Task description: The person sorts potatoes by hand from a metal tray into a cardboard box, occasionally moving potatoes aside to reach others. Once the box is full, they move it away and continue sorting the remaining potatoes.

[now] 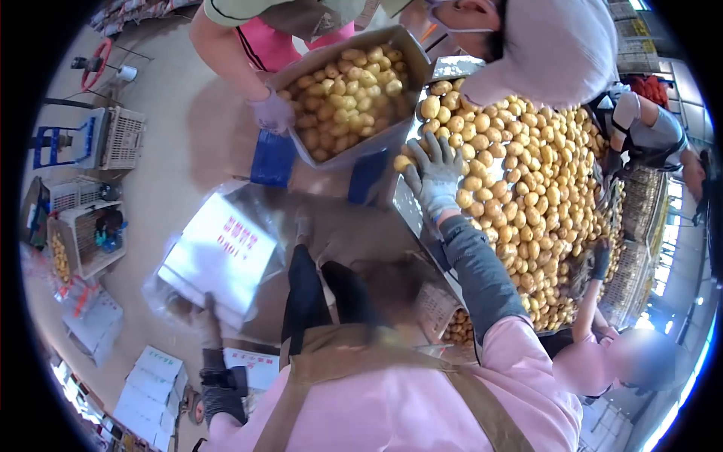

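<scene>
My right hand (435, 172), in a grey glove, rests with spread fingers on the near left edge of a heap of potatoes (527, 203) on a sorting table. Down to the left, my gloved left hand (207, 322) grips the lower edge of a white carton (220, 252) with red lettering. One digit lies along its face, and the others are partly hidden. Clear plastic sticks out around this carton.
Across from me, a person's gloved hand (272, 111) is at a plastic-lined box (301, 147) full of potatoes. At right, another worker's dark-gloved hand (601, 258) touches the heap. White cartons (151, 388) and crates (123, 138) stand on the floor at left.
</scene>
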{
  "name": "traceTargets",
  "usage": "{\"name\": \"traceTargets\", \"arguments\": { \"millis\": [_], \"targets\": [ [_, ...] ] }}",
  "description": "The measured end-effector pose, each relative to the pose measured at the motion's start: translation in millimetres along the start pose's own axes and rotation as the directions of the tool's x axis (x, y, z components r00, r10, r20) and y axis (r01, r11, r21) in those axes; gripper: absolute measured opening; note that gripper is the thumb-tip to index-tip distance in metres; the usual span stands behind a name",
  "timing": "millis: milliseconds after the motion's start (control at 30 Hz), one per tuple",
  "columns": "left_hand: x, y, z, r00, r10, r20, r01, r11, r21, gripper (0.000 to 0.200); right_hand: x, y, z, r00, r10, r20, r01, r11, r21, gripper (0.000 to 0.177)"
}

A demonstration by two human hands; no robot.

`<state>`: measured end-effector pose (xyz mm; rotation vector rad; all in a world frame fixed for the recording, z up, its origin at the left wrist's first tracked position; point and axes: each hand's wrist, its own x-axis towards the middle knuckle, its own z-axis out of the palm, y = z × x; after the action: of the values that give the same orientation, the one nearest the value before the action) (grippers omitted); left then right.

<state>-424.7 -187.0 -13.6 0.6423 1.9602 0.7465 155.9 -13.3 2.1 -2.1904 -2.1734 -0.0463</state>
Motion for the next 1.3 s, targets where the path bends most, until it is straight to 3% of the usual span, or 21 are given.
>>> {"name": "traceTargets", "arguments": {
  "millis": [67,133,167,233,267,300,333,400,433,533,633,733,800,900,933,1033,1067,1100,1167,1233,1300],
  "targets": [
    [-27.6,19.8,43.9,0.997,-0.074,0.036,0.077,0.994,-0.074,0.046,2.3,-0.8,-2.9,1.000,0.014,0.011,-0.014,0.999,0.041,0.051],
    [-52.6,44.6,96.8,0.996,0.002,0.089,-0.007,0.998,0.057,0.045,-2.7,-1.3,-5.4,1.000,0.022,0.007,-0.023,0.997,0.068,0.049],
    [-60.2,36.6,113.7,0.969,0.199,0.143,-0.232,0.935,0.269,0.044,-2.7,-1.6,-6.7,0.999,0.037,0.038,-0.039,0.998,0.054,0.046],
    [-60.0,24.8,147.6,0.902,0.357,0.244,-0.427,0.827,0.367,0.041,-4.2,-2.3,-14.9,0.997,0.048,0.052,-0.052,0.995,0.083,0.042],
    [-74.7,50.0,169.8,0.948,0.195,0.252,-0.224,0.970,0.093,0.040,-5.0,-0.9,-15.0,0.997,0.055,0.047,-0.059,0.994,0.095,0.041],
    [-89.6,75.7,191.9,0.967,0.027,0.254,0.021,0.983,-0.184,0.039,-6.0,-4.2,-24.8,0.996,0.066,0.056,-0.073,0.988,0.134,0.039],
    [-76.4,55.3,204.3,0.950,-0.056,0.307,0.142,0.954,-0.264,0.038,-5.8,-3.3,-22.1,0.998,0.063,0.028,-0.066,0.991,0.114,0.038],
    [-58.8,26.1,227.9,0.947,-0.055,0.316,0.131,0.966,-0.225,0.036,-6.4,-0.9,-21.9,0.998,0.058,0.015,-0.060,0.990,0.127,0.039],
    [-80.5,66.0,236.5,0.948,-0.160,0.275,0.190,0.978,-0.086,0.036,-6.8,-0.5,-19.5,0.999,0.053,0.001,-0.053,0.990,0.133,0.040],
    [-93.6,84.8,254.9,0.938,0.216,0.272,-0.286,0.924,0.253,0.047,-6.5,5.2,-21.3,0.996,0.058,0.069,-0.067,0.988,0.139,0.044],
    [-60.4,66.3,263.5,0.851,0.106,0.515,-0.454,0.643,0.617,0.055,-4.2,6.2,-19.3,0.992,0.073,0.104,-0.084,0.991,0.108,0.048],
    [-64.8,81.0,288.9,0.857,0.247,0.452,-0.444,0.799,0.405,0.049,-3.2,8.4,-20.8,0.985,0.068,0.157,-0.083,0.992,0.094,0.050],
    [-76.6,125.5,311.0,0.907,0.224,0.358,-0.248,0.969,0.020,0.046,-5.0,9.2,-16.5,0.985,0.076,0.153,-0.090,0.992,0.087,0.051],
    [4.8,114.0,356.1,0.899,0.314,0.306,-0.328,0.945,-0.006,0.034,-3.8,10.4,-19.2,0.986,0.065,0.155,-0.075,0.995,0.060,0.052],
    [9.3,139.2,370.4,0.831,0.453,0.322,-0.532,0.817,0.223,0.031,-2.4,11.6,-21.5,0.984,0.064,0.165,-0.077,0.994,0.072,0.052],
    [53.4,186.6,446.4,0.907,0.195,0.373,-0.295,0.926,0.234,0.039,0.6,12.5,-22.6,0.979,0.065,0.195,-0.085,0.992,0.096,0.055],
    [40.9,213.2,461.9,0.835,0.030,0.549,0.046,0.991,-0.124,0.046,0.1,15.2,-21.7,0.988,0.076,0.135,-0.093,0.988,0.123,0.052],
    [57.3,222.2,479.2,0.589,0.010,0.808,0.306,0.923,-0.235,0.056,-1.4,14.9,-21.3,0.994,0.080,0.079,-0.092,0.984,0.155,0.050],
    [57.6,252.9,508.1,0.569,-0.148,0.809,0.342,0.937,-0.069,0.058,1.3,14.2,-23.2,0.997,0.078,0.023,-0.081,0.974,0.210,0.051],
    [56.0,288.3,502.6,0.578,-0.078,0.812,-0.019,0.994,0.109,0.061,5.4,16.6,-26.9,0.996,0.073,0.051,-0.082,0.971,0.223,0.052],
    [56.5,326.1,463.1,0.446,0.184,0.876,-0.712,0.667,0.222,0.063,6.3,17.5,-25.2,0.997,0.074,0.016,-0.076,0.967,0.243,0.054]
  ]
}}
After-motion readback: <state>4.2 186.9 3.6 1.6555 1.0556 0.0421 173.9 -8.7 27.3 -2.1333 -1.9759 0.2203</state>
